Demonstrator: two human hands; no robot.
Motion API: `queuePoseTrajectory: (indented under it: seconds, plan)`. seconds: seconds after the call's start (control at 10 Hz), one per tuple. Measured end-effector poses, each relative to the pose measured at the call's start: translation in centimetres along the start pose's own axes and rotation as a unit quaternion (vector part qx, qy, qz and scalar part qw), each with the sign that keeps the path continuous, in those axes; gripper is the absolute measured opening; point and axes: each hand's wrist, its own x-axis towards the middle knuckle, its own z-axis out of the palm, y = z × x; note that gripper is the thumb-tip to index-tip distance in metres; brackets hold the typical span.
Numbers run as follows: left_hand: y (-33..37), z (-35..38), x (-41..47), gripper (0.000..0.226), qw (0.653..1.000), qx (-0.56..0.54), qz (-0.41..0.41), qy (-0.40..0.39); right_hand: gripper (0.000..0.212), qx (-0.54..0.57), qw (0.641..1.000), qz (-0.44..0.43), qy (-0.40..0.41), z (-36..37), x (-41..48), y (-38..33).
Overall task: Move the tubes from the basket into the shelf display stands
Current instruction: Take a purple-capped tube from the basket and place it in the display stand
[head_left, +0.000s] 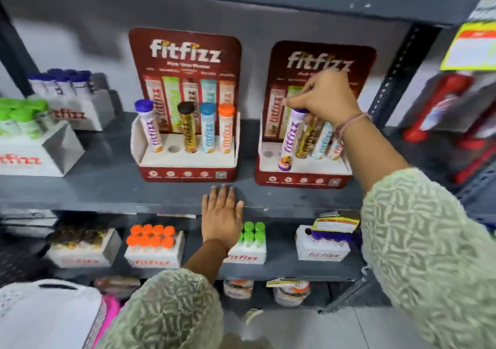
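Observation:
Two red Fitfizz display stands sit on the grey shelf. The left stand (185, 168) holds purple, brown, blue and orange capped tubes, with one hole (174, 149) bare. My right hand (322, 93) grips the purple cap of a white tube (289, 140), tilted, its base resting on the white top of the right stand (303, 179) beside a bare hole (267, 153). Brown, blue and orange tubes stand behind my wrist. My left hand (221, 214) lies flat on the shelf edge, holding nothing. The basket is hidden.
White Fitfizz boxes with green (21, 123) and purple (67, 85) capped tubes stand at the left. The lower shelf carries boxes of brown, orange (153, 244), green and purple tubes. Red packs (445, 107) hang at the right. A white bag (48, 313) is at bottom left.

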Motion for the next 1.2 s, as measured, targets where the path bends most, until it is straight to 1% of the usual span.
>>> queuePoseTrajectory:
  seconds: [0.1, 0.2, 0.4, 0.5, 0.6, 0.8, 0.9, 1.2]
  plan:
    - [0.1, 0.4, 0.1, 0.084, 1.0, 0.027, -0.006, -0.01, 0.028, 0.002, 0.999, 0.021, -0.046, -0.1, 0.9, 0.0]
    - [0.0, 0.7, 0.2, 0.084, 0.999, 0.041, -0.002, -0.016, 0.018, -0.005, 0.996, 0.029, -0.084, -0.2, 1.6, -0.3]
    - [-0.1, 0.4, 0.2, 0.084, 0.996, 0.07, 0.0, -0.052, 0.027, -0.025, 0.986, 0.052, -0.158, 0.4, 2.2, -1.3]
    - [-0.1, 0.2, 0.3, 0.07, 0.995, 0.069, -0.006, -0.066, 0.03, -0.044, 0.984, 0.041, -0.17, 1.0, 2.3, -1.3]
    - [0.0, 0.1, 0.3, 0.069, 0.994, 0.075, -0.007, -0.078, 0.032, -0.04, 0.986, 0.036, -0.157, 1.5, 2.6, -0.9]
    - [0.1, -0.1, 0.3, 0.066, 0.993, 0.081, -0.01, -0.09, 0.037, -0.049, 0.991, -0.007, -0.126, 2.2, 2.9, -0.7]
    - [0.1, -0.1, 0.4, 0.054, 0.993, 0.078, -0.01, -0.093, 0.04, -0.053, 0.992, -0.023, -0.113, 2.7, 2.8, -0.6]
    - [0.2, -0.3, 0.3, 0.054, 0.994, 0.063, -0.007, -0.086, 0.041, -0.085, 0.985, -0.04, -0.142, 3.2, 2.3, -0.7]
